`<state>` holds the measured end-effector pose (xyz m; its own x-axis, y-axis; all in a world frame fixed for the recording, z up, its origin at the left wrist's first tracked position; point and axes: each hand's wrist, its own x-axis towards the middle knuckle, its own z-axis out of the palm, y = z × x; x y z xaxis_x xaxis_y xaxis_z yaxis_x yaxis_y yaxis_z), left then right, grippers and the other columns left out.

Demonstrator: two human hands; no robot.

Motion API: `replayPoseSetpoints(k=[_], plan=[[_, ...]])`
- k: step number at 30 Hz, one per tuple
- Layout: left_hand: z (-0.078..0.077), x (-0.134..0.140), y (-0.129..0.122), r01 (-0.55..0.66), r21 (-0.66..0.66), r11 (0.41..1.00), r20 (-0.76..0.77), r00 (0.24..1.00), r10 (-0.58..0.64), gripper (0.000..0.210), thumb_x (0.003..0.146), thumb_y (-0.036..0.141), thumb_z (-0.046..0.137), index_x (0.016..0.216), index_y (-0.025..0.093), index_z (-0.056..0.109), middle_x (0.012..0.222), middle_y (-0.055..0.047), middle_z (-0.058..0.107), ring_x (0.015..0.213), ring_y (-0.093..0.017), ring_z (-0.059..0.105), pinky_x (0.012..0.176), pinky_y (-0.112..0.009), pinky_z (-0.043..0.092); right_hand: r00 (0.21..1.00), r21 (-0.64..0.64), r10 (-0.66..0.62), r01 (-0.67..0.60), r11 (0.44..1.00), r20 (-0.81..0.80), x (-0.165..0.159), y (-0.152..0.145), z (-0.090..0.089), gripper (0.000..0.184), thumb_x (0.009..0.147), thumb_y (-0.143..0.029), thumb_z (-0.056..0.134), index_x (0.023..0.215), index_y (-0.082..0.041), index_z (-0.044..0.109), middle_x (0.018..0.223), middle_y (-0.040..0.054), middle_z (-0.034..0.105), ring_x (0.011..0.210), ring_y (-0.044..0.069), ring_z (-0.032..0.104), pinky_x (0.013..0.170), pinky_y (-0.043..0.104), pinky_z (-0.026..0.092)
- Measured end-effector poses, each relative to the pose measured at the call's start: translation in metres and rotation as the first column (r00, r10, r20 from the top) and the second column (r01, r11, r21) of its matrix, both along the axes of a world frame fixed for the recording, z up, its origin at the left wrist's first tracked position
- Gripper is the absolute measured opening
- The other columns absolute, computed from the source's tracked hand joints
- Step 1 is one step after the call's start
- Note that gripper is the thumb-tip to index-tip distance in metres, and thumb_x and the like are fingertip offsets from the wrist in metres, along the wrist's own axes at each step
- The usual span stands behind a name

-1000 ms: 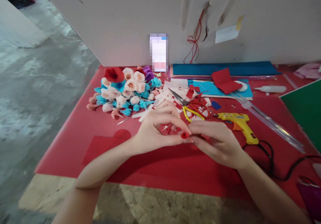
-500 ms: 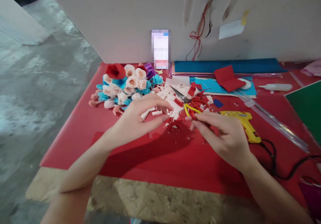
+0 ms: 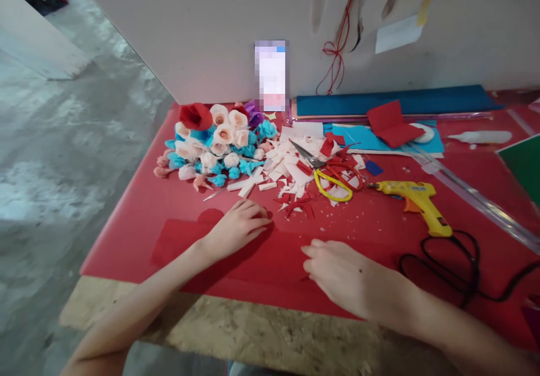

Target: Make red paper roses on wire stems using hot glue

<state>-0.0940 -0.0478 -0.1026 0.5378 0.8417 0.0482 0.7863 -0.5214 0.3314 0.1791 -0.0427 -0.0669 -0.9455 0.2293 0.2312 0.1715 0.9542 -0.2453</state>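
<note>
My left hand (image 3: 240, 227) is low over the red sheet covering the table (image 3: 126, 247), its fingers loosely bent and apart, with nothing visible in them. Red paper pieces (image 3: 172, 238), one with a rounded edge, lie beside and under that forearm. Near the front of the table is my right hand (image 3: 340, 272), back upward, its fingers curled together; what they hold, if anything, is hidden against the red. Beyond the hands, scissors (image 3: 333, 185) with one yellow and one red handle rest on white and red paper scraps (image 3: 291, 165).
Paper flowers (image 3: 221, 134) in several colours are heaped at the back left. A yellow glue gun (image 3: 415, 196) lies right, its black cord (image 3: 475, 263) looped nearby. A phone (image 3: 272, 75) leans on the wall. Blue paper (image 3: 363, 140), folded red paper (image 3: 392, 123) and a white bottle (image 3: 483, 137) lie behind.
Both hands have come down and toward me, away from the scissors. The small red piece pinched in my right fingers is no longer distinguishable. The scissors and glue gun are now uncovered.
</note>
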Motion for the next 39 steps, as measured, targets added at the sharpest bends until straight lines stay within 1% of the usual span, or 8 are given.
replayPoseSetpoints(k=[5,16,26,30,33,35,38,39], plan=[[-0.004,-0.002,0.001,0.022,0.049,0.999,0.06,0.998,-0.025,0.018,0.091,0.022,0.05,0.086,0.019,0.067,0.093,-0.004,0.068,0.093,-0.017,0.057,0.087,-0.035,0.044,0.999,0.072,-0.031,0.029,0.997,0.032,-0.002,-0.013,-0.002,0.031,0.082,0.002,0.034,0.087,-0.01,0.062,0.085,0.0112,0.06,0.09,0.026,0.057,0.08,0.044,0.048],[-0.005,-0.001,0.001,0.016,0.09,0.996,0.109,0.994,-0.025,0.016,0.088,0.017,0.051,0.08,0.019,0.065,0.087,-0.003,0.067,0.089,-0.017,0.057,0.093,-0.039,0.041,0.998,0.049,-0.048,0.047,0.998,0.033,-0.002,-0.012,-0.003,0.033,0.082,0.002,0.031,0.088,-0.013,0.06,0.086,0.0104,0.06,0.089,0.023,0.057,0.084,0.042,0.045],[-0.001,0.001,0.0,-0.069,-0.074,0.995,0.159,0.984,0.08,0.01,0.084,0.012,0.052,0.08,0.017,0.059,0.082,-0.001,0.067,0.084,-0.015,0.062,0.106,-0.048,0.034,0.998,0.016,-0.042,0.041,0.999,0.049,-0.002,-0.009,0.001,0.032,0.08,0.002,0.032,0.089,-0.013,0.06,0.087,0.0108,0.061,0.09,0.023,0.057,0.083,0.041,0.046],[0.005,0.001,0.0,-0.131,-0.127,0.983,0.236,0.959,0.159,0.005,0.083,0.016,0.054,0.08,0.018,0.058,0.081,0.001,0.067,0.079,-0.014,0.064,0.103,-0.045,0.041,0.999,-0.001,-0.032,0.032,0.999,0.021,-0.001,-0.007,-0.001,0.033,0.083,0.002,0.031,0.089,-0.012,0.061,0.087,0.0111,0.061,0.088,0.023,0.058,0.083,0.041,0.046],[0.015,0.004,-0.002,-0.232,-0.119,0.965,0.32,0.912,0.258,0.005,0.085,0.019,0.054,0.088,0.018,0.057,0.086,-0.002,0.067,0.084,-0.014,0.065,0.086,-0.033,0.052,0.997,-0.086,-0.064,0.068,0.994,0.05,-0.006,0.003,0.007,0.03,0.086,-0.001,0.035,0.092,-0.013,0.062,0.092,0.0101,0.063,0.088,0.021,0.059,0.083,0.038,0.048],[0.025,0.007,-0.003,-0.276,-0.105,0.955,0.373,0.879,0.295,0.01,0.086,0.02,0.053,0.095,0.017,0.055,0.091,-0.003,0.065,0.084,-0.014,0.064,0.076,-0.026,0.054,0.991,-0.203,-0.133,0.137,0.97,0.034,-0.013,0.014,0.019,0.025,0.089,-0.006,0.041,0.093,-0.015,0.063,0.095,0.0084,0.064,0.088,0.019,0.06,0.081,0.034,0.049],[0.047,0.016,-0.001,-0.248,-0.084,0.965,0.442,0.859,0.259,0.016,0.085,0.018,0.055,0.101,0.019,0.053,0.093,-0.003,0.063,0.085,-0.012,0.063,0.076,-0.023,0.052,0.954,-0.43,-0.269,0.188,0.883,-0.134,-0.021,0.03,0.042,0.021,0.091,-0.012,0.046,0.095,-0.017,0.066,0.103,0.0055,0.064,0.091,0.014,0.061,0.079,0.024,0.049],[0.056,0.019,0.001,-0.189,-0.079,0.979,0.483,0.851,0.204,0.017,0.085,0.016,0.055,0.101,0.019,0.054,0.093,-0.003,0.063,0.085,-0.012,0.062,0.076,-0.024,0.052,0.928,-0.493,-0.317,0.187,0.85,-0.194,-0.022,0.034,0.048,0.02,0.091,-0.013,0.048,0.095,-0.017,0.067,0.105,0.005,0.063,0.092,0.012,0.061,0.079,0.021,0.048]])
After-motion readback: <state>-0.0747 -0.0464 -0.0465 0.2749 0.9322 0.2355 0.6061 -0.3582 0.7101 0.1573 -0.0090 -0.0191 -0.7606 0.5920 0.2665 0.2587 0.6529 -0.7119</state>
